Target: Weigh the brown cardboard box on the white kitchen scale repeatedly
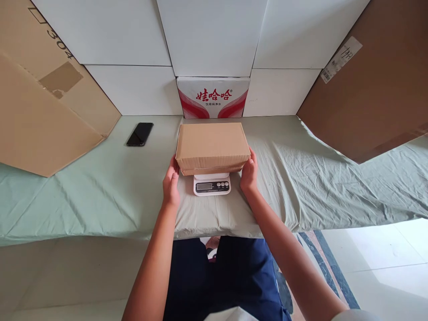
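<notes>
A closed brown cardboard box sits over a white digital kitchen scale, hiding the scale's platform. Whether the box rests fully on the scale or is partly held up, I cannot tell. My left hand grips the box's left side near the front corner. On the opposite side, my right hand holds the front right corner, its fingers partly hidden behind the box. The scale's small display and buttons face me, and no digits can be read on it.
A black smartphone lies on the green cloth to the left. Behind the box stands a white and red carton against white panels. Large cardboard pieces flank the table at left and right.
</notes>
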`<control>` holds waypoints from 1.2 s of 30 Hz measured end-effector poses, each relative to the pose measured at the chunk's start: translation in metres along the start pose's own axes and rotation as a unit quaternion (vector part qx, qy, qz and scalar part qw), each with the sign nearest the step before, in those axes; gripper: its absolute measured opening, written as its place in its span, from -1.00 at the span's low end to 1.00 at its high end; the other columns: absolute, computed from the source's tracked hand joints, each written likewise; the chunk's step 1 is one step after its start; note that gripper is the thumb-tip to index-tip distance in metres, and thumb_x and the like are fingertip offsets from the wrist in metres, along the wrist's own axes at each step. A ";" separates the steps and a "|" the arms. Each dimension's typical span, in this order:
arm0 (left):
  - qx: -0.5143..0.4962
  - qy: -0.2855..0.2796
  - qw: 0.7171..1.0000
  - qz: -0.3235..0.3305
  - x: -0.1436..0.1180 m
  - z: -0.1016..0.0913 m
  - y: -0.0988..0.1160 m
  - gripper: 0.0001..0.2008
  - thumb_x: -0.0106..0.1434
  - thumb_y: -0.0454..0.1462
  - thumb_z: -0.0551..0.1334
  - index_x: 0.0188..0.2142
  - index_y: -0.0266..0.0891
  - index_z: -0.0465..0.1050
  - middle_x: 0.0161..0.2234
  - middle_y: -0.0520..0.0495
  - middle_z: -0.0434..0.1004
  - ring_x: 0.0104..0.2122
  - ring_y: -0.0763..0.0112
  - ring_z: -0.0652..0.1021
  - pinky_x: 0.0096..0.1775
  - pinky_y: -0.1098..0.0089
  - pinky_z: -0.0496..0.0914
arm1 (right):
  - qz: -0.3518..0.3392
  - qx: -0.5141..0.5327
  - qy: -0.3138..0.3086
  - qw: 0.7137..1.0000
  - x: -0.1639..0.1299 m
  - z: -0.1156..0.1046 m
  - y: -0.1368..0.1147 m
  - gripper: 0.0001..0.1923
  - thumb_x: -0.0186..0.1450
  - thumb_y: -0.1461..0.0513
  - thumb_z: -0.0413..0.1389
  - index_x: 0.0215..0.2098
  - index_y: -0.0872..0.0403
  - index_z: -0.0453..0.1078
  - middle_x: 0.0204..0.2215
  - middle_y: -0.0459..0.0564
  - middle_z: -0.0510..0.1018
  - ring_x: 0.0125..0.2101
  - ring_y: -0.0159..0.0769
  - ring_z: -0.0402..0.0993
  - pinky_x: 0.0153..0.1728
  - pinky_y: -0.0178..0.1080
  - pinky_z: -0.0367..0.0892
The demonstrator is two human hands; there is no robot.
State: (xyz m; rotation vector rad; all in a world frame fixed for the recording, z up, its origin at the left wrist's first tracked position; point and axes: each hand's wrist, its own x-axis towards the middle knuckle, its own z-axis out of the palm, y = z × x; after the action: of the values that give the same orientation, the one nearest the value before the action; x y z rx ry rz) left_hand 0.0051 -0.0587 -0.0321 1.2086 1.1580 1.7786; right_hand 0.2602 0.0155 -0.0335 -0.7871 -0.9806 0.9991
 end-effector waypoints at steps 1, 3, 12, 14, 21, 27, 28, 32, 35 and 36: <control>-0.001 0.003 1.000 0.003 0.000 0.000 0.000 -0.24 0.34 0.19 0.19 0.41 -0.07 0.30 0.47 -0.15 0.25 0.48 0.04 0.25 0.46 0.10 0.17 | 0.000 -0.003 -0.003 1.000 0.000 0.000 0.001 -0.37 0.30 -0.14 0.07 0.25 -0.08 0.35 0.27 0.04 0.50 0.31 0.01 0.38 0.37 0.16 0.22; -0.003 0.008 1.000 0.006 0.000 -0.002 -0.002 -0.24 0.35 0.18 0.19 0.42 -0.07 0.29 0.48 -0.16 0.24 0.48 0.04 0.25 0.46 0.10 0.16 | -0.001 -0.009 -0.004 1.000 -0.001 0.000 0.003 -0.39 0.32 -0.13 0.05 0.25 -0.09 0.35 0.27 0.03 0.50 0.31 0.00 0.38 0.38 0.15 0.20; 0.008 0.020 1.000 -0.004 0.003 -0.003 -0.006 -0.22 0.31 0.22 0.21 0.39 -0.06 0.32 0.43 -0.18 0.33 0.47 0.04 0.27 0.46 0.08 0.14 | 0.007 -0.010 0.017 1.000 0.005 -0.001 0.008 -0.35 0.32 -0.16 0.06 0.26 -0.04 0.32 0.26 0.09 0.50 0.29 0.01 0.42 0.35 0.18 0.25; 0.002 0.025 1.000 -0.005 0.004 -0.003 -0.006 -0.22 0.31 0.22 0.21 0.39 -0.07 0.33 0.43 -0.19 0.33 0.47 0.03 0.28 0.46 0.07 0.15 | 0.009 0.004 0.017 1.000 0.006 0.000 0.009 -0.36 0.33 -0.16 0.05 0.24 -0.04 0.33 0.25 0.09 0.52 0.26 0.00 0.45 0.32 0.17 0.29; -0.007 0.026 1.000 0.001 0.004 -0.004 -0.006 -0.26 0.31 0.19 0.24 0.34 -0.13 0.40 0.41 -0.25 0.35 0.45 -0.03 0.30 0.45 0.05 0.18 | -0.002 -0.014 0.019 1.000 0.003 0.001 0.007 -0.40 0.32 -0.18 0.05 0.15 -0.02 0.41 0.16 0.07 0.58 0.22 0.00 0.47 0.30 0.14 0.32; 0.013 0.025 1.000 -0.011 0.003 -0.004 -0.004 -0.28 0.29 0.19 0.26 0.30 -0.13 0.45 0.35 -0.24 0.45 0.41 -0.02 0.38 0.41 0.06 0.25 | 0.007 -0.047 0.025 0.999 0.001 0.003 0.003 -0.40 0.30 -0.14 0.09 0.21 -0.07 0.36 0.19 0.06 0.54 0.25 0.01 0.43 0.30 0.16 0.32; 0.013 0.025 1.000 -0.012 0.003 -0.004 -0.003 -0.28 0.29 0.19 0.26 0.30 -0.13 0.45 0.36 -0.23 0.44 0.41 -0.02 0.37 0.41 0.07 0.24 | 0.003 -0.050 0.021 0.999 0.001 0.003 0.002 -0.40 0.31 -0.14 0.08 0.20 -0.07 0.37 0.18 0.06 0.54 0.24 0.01 0.43 0.30 0.16 0.32; 0.010 0.025 1.000 -0.009 0.003 -0.002 -0.001 -0.28 0.30 0.18 0.25 0.31 -0.14 0.44 0.38 -0.24 0.42 0.42 -0.02 0.35 0.43 0.07 0.21 | -0.010 -0.063 0.013 0.998 0.001 0.005 0.002 -0.43 0.33 -0.14 0.04 0.18 -0.06 0.37 0.19 0.06 0.53 0.26 -0.01 0.42 0.31 0.12 0.32; 0.010 0.022 1.000 -0.007 0.002 -0.002 -0.001 -0.28 0.32 0.16 0.25 0.33 -0.14 0.42 0.38 -0.24 0.41 0.42 -0.02 0.35 0.42 0.07 0.22 | -0.008 -0.061 0.017 0.998 0.000 0.005 0.001 -0.45 0.33 -0.13 0.05 0.17 -0.07 0.38 0.20 0.04 0.53 0.25 -0.01 0.41 0.31 0.10 0.32; 0.012 0.022 1.000 -0.008 0.002 -0.002 -0.001 -0.29 0.32 0.15 0.25 0.33 -0.14 0.42 0.38 -0.24 0.41 0.43 -0.02 0.34 0.42 0.08 0.22 | -0.005 -0.057 0.019 0.998 -0.001 0.005 0.001 -0.45 0.32 -0.13 0.06 0.17 -0.08 0.39 0.19 0.03 0.53 0.25 -0.02 0.41 0.31 0.10 0.32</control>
State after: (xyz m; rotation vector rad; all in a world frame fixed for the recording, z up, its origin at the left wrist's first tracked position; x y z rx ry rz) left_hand 0.0020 -0.0569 -0.0328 1.1762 1.2130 1.7935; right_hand 0.2551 0.0156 -0.0325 -0.8931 -1.0139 0.9228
